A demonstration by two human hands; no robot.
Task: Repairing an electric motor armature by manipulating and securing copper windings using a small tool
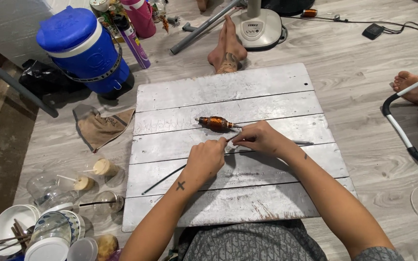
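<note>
The copper-wound armature [216, 123] lies on its side on the white plank board [267, 82], a short spindle-shaped bundle of glossy orange-brown wire with a dark cap at its left end and a thin shaft sticking out at the right. Its long axis runs left to right, nearly parallel to the plank seams, and it sits just beyond the fingers, on the side away from the person. The right hand [262, 137] is the nearer one, its fingertips close to the shaft end; the left hand [205, 157] is a little below and to the left. Both hands are pinched shut on a thin dark rod [163, 180], which slants from the lower left of the board up between them, while a slim metal end [303, 142] shows past the right hand; whether that is the same piece cannot be told. The thumb and forefinger of each hand are closed together with hardly any gap. The board rests on the wood-look floor [364, 96]. To the left stand a blue water cooler [85, 48], a tan cloth [102, 126] and a clutter of plastic cups and bowls [49, 227]. Beyond the board is another person's bare foot [227, 48] beside a white fan base [260, 26], and a second foot [410, 84] shows at the right.
</note>
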